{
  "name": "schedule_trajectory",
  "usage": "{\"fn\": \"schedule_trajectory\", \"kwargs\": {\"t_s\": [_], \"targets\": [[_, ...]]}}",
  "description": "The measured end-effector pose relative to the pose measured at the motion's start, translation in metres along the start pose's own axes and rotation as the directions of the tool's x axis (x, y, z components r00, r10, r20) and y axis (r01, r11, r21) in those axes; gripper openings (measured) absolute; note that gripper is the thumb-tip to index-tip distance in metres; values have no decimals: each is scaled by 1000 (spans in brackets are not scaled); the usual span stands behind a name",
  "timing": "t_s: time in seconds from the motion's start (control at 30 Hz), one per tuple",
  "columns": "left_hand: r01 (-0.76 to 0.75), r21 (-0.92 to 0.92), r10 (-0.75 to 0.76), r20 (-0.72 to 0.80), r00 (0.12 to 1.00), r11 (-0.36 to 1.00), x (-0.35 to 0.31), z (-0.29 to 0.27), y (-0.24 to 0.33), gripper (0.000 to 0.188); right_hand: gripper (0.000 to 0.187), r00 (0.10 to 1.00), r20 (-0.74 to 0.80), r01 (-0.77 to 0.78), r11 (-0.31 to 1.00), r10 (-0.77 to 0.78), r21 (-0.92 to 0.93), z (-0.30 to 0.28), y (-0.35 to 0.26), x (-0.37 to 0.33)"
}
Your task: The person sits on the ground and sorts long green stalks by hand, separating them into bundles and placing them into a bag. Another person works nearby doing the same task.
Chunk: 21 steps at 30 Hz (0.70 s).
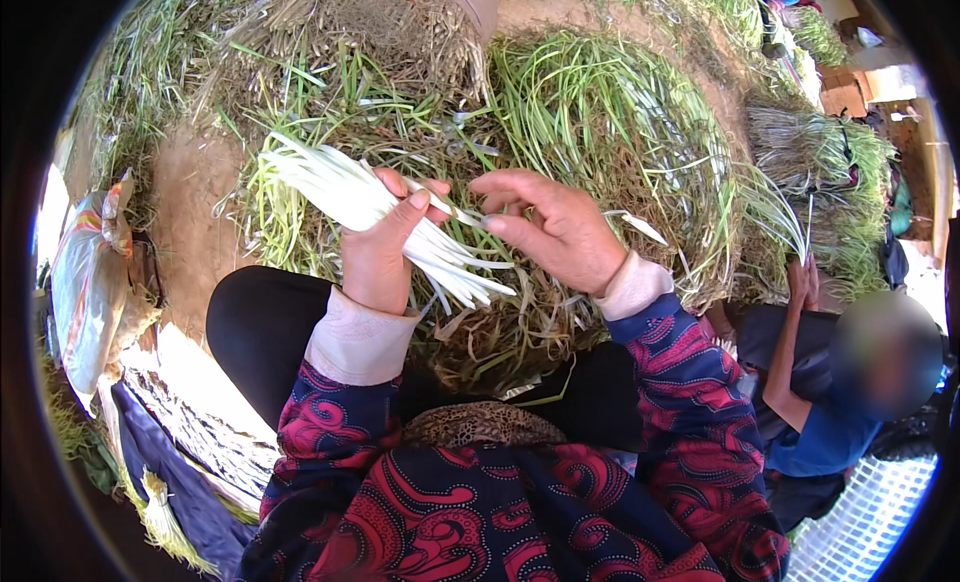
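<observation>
My left hand [378,250] is wrapped round a bunch of long white stalks [322,185], which look like chives or spring onions. The bunch slants from upper left to lower right, its ends fanning out past my fist. One thin stalk [455,212] with a brownish outer skin sticks out to the right, above the others. At its end is my right hand [560,232], with bent fingers and the thumb tip against the stalk; the exact pinch is partly hidden. Below both hands lies a litter of dry, peeled leaves [520,322].
A heap of green stalks [610,122] lies ahead, with brown root bundles [370,42] to its left. A stuffed plastic bag [88,272] stands at far left, near a loose white bunch [165,512]. At right, another person [835,422] holds up stalks.
</observation>
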<state>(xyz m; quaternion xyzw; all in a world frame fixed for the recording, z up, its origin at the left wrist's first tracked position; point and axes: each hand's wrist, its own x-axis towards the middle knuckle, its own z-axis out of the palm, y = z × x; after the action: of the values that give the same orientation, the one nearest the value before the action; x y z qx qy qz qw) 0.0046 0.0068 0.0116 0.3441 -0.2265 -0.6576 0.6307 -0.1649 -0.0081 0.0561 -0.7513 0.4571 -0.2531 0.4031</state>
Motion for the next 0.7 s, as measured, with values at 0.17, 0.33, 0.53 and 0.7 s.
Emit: {"fn": "schedule_trajectory", "kwargs": {"t_s": [0.17,0.33,0.53,0.7], "targets": [[-17,-13,17,56,998,1000,1,1,-3,15,20,993,16,-117,990,116,76,17,-3,8],[99,21,-101,142,985,995,-8,-4,-17,21,13,955,-8,-233,767,296,598,8,-2,15],[333,113,-348,167,922,936,-27,19,-39,13,13,962,-146,-159,907,232,391,5,11,14],[314,114,-330,182,926,943,-25,14,-39,16,12,951,-240,8,787,-197,-617,-20,19,17]]}}
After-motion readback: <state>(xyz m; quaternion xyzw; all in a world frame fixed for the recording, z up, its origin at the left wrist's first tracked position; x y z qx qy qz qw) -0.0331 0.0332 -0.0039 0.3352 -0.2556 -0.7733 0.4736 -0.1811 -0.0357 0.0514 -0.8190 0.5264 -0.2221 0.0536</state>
